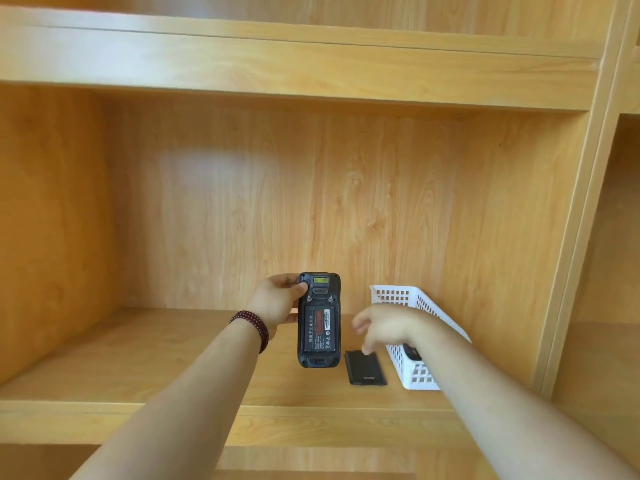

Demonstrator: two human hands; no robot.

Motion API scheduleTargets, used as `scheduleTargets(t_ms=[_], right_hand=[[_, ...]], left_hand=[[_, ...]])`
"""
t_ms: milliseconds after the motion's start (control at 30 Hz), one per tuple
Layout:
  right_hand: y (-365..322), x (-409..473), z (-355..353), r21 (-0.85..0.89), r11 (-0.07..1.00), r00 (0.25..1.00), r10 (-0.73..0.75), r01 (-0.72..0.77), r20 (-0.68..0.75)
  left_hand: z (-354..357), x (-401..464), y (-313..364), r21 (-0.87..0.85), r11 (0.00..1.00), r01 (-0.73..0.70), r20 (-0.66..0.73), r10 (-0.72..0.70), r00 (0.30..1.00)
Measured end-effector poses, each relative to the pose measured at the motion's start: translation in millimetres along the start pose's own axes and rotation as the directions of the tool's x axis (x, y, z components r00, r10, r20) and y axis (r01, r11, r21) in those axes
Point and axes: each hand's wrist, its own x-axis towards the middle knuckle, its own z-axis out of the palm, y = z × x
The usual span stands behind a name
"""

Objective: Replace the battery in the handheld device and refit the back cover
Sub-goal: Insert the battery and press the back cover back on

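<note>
My left hand grips the black handheld device by its left side and holds it upright above the shelf, back facing me. The back is uncovered and a battery with a red and white label sits in its bay. A flat black back cover lies on the wooden shelf just right of the device. My right hand hovers over the cover with fingers apart and pointing down, holding nothing; it looks blurred.
A white plastic mesh basket stands on the shelf to the right, with a dark object inside, partly hidden by my right forearm. The shelf's upright panel rises right of the basket. Another shelf board runs overhead.
</note>
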Motion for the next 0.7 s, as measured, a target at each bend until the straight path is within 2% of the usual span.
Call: scheduleTargets(t_ms=[33,100,267,433,700], right_hand=[[-5.7,0.1,3.4,-0.154,0.988,1.000,0.016,-0.016,0.004],[-14.4,4.0,13.2,-0.329,0.944,0.998,0.043,-0.029,0.035],[-19.0,20.5,27.2,-0.554,0.830,0.984,0.140,-0.058,0.107],[-20.9,28.7,33.0,-0.600,0.797,0.967,0.205,-0.073,0.154],[-21.1,25.8,29.8,-0.541,0.834,0.971,0.206,-0.109,0.122]], left_hand=[[-0.4,-0.3,-0.4,0.001,1.000,0.002,-0.005,-0.002,1.000],[0.0,-0.2,-0.9,-0.008,1.000,0.011,-0.012,-0.011,1.000],[0.4,0.7,-2.4,-0.013,1.000,0.022,-0.009,-0.022,1.000],[1.0,0.1,-5.4,-0.009,1.000,0.020,-0.001,-0.020,1.000],[3.9,0.2,-8.3,-0.004,1.000,0.017,0.022,-0.017,1.000]])
